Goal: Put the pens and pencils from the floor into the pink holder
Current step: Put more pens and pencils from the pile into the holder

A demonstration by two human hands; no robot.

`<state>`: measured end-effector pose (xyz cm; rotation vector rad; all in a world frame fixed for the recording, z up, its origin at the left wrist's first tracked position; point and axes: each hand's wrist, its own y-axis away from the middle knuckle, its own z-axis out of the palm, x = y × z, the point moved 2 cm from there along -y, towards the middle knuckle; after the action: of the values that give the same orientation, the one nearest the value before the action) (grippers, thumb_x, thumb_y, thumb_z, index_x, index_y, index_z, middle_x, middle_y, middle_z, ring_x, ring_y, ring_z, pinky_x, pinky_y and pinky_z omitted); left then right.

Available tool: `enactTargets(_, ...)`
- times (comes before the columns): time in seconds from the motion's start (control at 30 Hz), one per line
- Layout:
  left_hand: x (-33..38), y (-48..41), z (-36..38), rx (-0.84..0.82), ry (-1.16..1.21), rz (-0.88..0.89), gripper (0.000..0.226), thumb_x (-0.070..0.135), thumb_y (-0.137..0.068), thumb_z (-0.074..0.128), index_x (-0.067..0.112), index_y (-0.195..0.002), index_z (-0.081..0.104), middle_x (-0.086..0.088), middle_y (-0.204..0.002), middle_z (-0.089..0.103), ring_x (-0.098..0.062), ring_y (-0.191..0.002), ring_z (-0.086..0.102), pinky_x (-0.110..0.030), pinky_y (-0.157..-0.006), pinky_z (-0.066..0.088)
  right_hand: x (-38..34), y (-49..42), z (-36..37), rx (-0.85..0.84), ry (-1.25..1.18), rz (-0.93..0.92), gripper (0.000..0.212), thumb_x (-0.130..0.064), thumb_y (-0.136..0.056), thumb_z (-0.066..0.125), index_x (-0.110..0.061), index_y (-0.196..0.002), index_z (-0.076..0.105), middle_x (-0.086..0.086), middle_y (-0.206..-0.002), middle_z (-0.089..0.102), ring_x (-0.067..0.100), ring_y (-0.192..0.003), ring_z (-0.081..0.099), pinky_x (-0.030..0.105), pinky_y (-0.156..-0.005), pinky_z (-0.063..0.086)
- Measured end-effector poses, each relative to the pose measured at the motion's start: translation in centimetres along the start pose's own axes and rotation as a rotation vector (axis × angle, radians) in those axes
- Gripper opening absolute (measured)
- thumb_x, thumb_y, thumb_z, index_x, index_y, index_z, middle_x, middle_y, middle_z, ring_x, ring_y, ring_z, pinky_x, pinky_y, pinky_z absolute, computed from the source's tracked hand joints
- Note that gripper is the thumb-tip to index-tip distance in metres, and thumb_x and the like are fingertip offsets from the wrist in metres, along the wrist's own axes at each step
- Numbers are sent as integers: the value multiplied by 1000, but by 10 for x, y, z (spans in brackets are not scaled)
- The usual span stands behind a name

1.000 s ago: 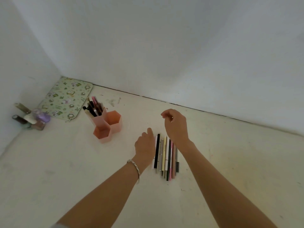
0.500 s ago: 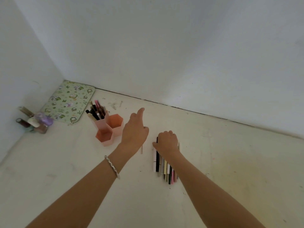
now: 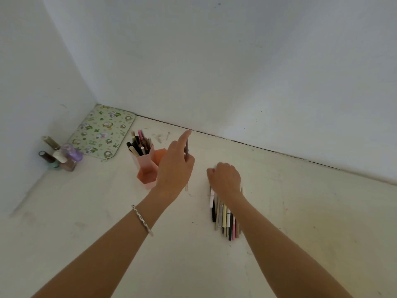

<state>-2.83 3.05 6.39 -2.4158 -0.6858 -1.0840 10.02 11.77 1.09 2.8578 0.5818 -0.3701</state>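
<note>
L hand [image 3: 175,168] sits mid-frame, just right of the holder [image 3: 148,166], pinching a thin pen [image 3: 187,150] between thumb and fingers w/ the index stuck out toward the back wall. Pen runs roughly upright; its lower tip shows below the palm. R hand [image 3: 224,179] is curled knuckles-up on the top end of the row of pens [image 3: 223,214], which lies on the floor [image 3: 300,211] centre-right of frame. Can't tell if it's actually got one pinched or is just pressing on them; fingers are hidden under the hand.

Holder is three hex cells. The back-left cell is already packed w/ pens; the front cell and the right one look empty.

Step in hand, as I read it: drop the L pen in, while R picks the next.

To do it well:
- Go for an empty cell, prob. the right or front one, not the crowded one.
- Tip pen vertical, lower end first, over the opening before letting go.
- Holder looks light and top-heavy on the full side, so don't knock the rim.
- R hand: peel one pen off the edge of the row so the rest don't scatter or roll.

Plenty left; roughly a dozen on the floor.
</note>
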Motion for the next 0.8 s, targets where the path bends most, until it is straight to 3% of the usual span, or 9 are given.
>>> enactTargets(0.1,-1,-12,-32,169,151,62,56,13,-98,53,33,-148,36,3,-98,59,-11,-79,63,-23,-69,57,-6,-11,-31,112,-430,109,24,-23,-96,38,-6,-81,47,5,-71,52,25,-63,49,33,-56,37)
enactTargets(0.17,-7,-22,-59,298,246,67,56,14,-98,53,37,-146,36,5,-98,61,-8,-78,65,-21,-62,58,-13,-16,-50,173,-637,71,27,-26,-101,35,-7,-88,49,5,-70,54,22,-60,49,33,-54,39)
enactTargets(0.3,-28,-32,-102,516,226,66,45,17,-98,55,32,-138,42,7,-100,64,1,-77,65,-8,-66,51,-34,-16,-77,324,-787,-104,20,-23,-102,39,-20,-122,42,17,-70,57,20,-56,50,26,-51,39)
enactTargets(0.43,-44,-34,-107,505,172,47,42,15,-98,54,30,-135,41,8,-103,64,0,-85,65,-12,-76,53,-52,-11,-81,400,-865,-181,16,-22,-100,40,-28,-115,37,19,-68,52,12,-47,38,22,-45,32)
enactTargets(0.67,-62,-32,-99,390,-54,96,27,14,-96,55,26,-119,48,7,-100,65,-12,-86,65,-24,-76,50,-71,-1,-71,405,-858,-254,13,-20,-100,42,-26,-112,39,19,-64,48,15,-48,36,34,-47,33)
enactTargets(0.73,-67,-31,-95,343,-265,160,8,18,-95,57,17,-101,63,0,-105,68,-22,-101,62,-30,-84,45,-76,0,-69,391,-850,-263,13,-20,-101,42,-22,-114,39,21,-65,50,17,-48,37,37,-47,35)
enactTargets(0.8,-73,-28,-95,351,-402,178,22,21,-97,55,11,-89,73,-6,-119,67,-28,-119,54,-40,-96,39,-82,2,-69,380,-854,-273,13,-19,-102,42,-20,-114,39,21,-65,52,26,-49,41,42,-48,38)
